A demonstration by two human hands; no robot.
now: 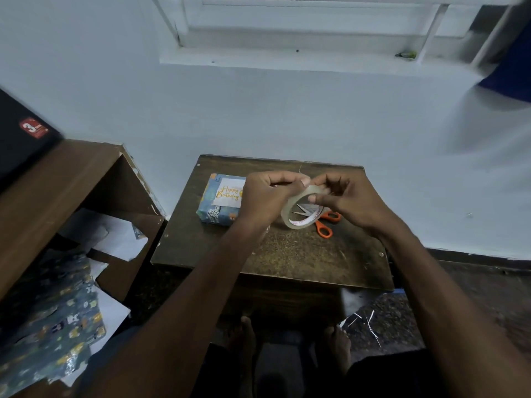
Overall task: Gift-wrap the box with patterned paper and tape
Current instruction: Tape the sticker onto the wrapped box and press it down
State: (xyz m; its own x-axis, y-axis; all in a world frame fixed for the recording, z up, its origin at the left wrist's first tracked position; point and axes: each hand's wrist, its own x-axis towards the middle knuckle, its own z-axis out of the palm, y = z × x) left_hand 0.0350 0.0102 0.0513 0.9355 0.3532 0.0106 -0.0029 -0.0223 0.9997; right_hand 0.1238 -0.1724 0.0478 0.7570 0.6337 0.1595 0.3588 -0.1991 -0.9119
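I see a clear, glossy ring of tape (301,209) held above a scuffed dark wooden table (287,254). My right hand (347,201) curls its fingers round the roll; my left hand (270,196) pinches at its rim. The box (219,201), wrapped in blue patterned paper, lies flat on the table just left of the hands. Orange-handled scissors (324,222) lie under the roll.

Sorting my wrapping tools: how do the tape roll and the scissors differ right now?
The tape roll is held up by both hands, left and right; the scissors lie on the table. The tape roll is a clear ring; the scissors have orange handles. The tape roll partly hides the scissors.
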